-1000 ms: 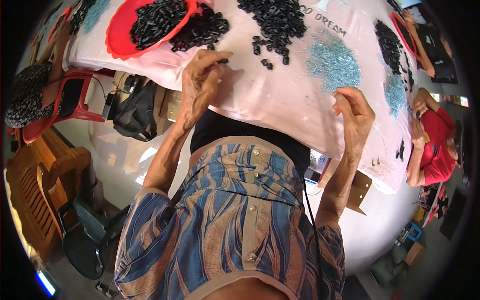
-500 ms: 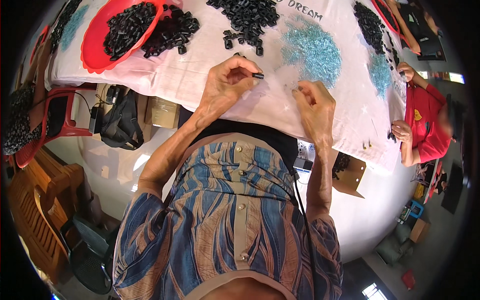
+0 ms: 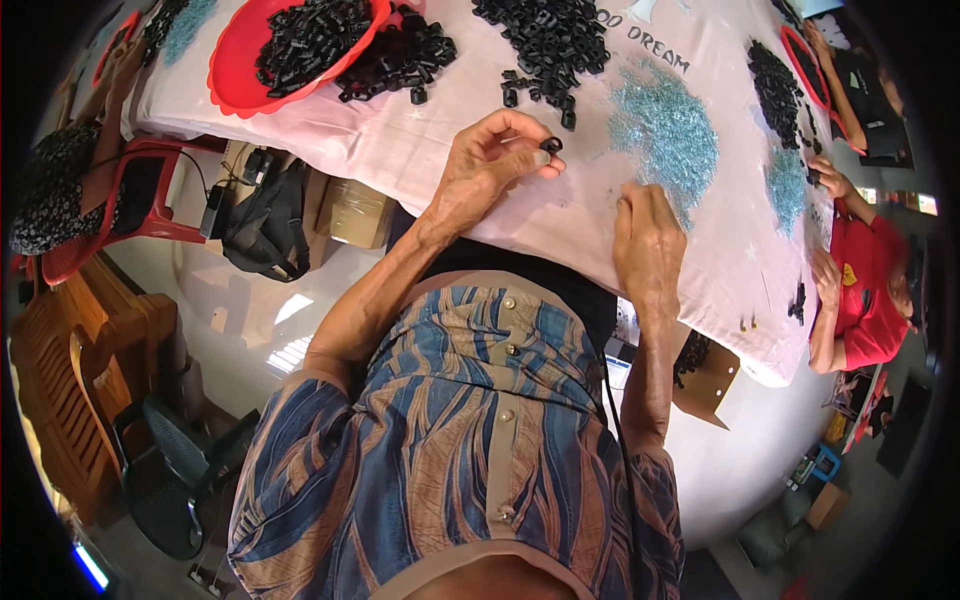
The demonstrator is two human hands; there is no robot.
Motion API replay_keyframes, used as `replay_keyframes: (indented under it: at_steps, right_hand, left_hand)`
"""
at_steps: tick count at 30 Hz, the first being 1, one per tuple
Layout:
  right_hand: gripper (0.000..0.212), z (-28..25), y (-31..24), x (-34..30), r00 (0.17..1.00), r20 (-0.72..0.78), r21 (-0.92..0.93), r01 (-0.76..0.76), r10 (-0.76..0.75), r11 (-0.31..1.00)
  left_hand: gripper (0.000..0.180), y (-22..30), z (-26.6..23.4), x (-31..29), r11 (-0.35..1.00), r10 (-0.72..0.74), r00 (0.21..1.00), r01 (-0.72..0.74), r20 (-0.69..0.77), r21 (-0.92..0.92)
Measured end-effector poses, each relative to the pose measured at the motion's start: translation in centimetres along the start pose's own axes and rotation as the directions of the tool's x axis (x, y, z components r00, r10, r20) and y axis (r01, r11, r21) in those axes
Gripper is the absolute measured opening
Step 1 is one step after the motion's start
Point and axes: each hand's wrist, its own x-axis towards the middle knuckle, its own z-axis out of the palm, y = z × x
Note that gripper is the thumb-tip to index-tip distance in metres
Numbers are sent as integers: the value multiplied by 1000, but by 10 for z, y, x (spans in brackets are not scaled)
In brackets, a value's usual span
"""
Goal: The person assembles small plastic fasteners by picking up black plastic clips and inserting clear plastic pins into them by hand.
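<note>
Between the thumb and fingertips of my left hand (image 3: 488,172) is a small black plastic piece (image 3: 551,145), short and tube-like, with its round opening in view. My right hand (image 3: 650,245) is closed, fingers curled, its back toward me. It hovers at the near edge of a scattered heap of small clear-blue pieces (image 3: 665,130). Whatever its fingertips may hold is hidden. Beyond my left hand lies a heap of similar black pieces (image 3: 555,45), a few of them spilling toward me.
A red scalloped bowl (image 3: 232,92) of black pieces stands on the pink cloth (image 3: 420,150), with another black pile (image 3: 405,65) beside it. At right, a co-worker in a red shirt (image 3: 868,300) handles pieces. An open cardboard box (image 3: 715,385) sits below the table edge.
The whole view has shifted, moving the table rightward in the picture. In my left fingers the black piece has turned, showing its opening. My right fingers have curled inward, toward the clear-blue heap.
</note>
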Motion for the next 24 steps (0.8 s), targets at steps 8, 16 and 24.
replay_keyframes:
  at_steps: [8, 16, 24]
  right_hand:
    - [7, -12, -8, 10, 972, 218, -199, 137, -92, 970]
    - [6, -17, -4, 11, 983, 171, -116, 83, -63, 990]
    - [7, -14, -4, 11, 976, 204, -168, 110, -75, 980]
  left_hand:
    - [19, 6, -2, 1, 992, -112, 994, 113, -15, 60]
    - [14, 3, -9, 3, 989, -95, 995, 91, -24, -120]
    - [14, 0, -11, 3, 990, -62, 998, 58, -26, -129]
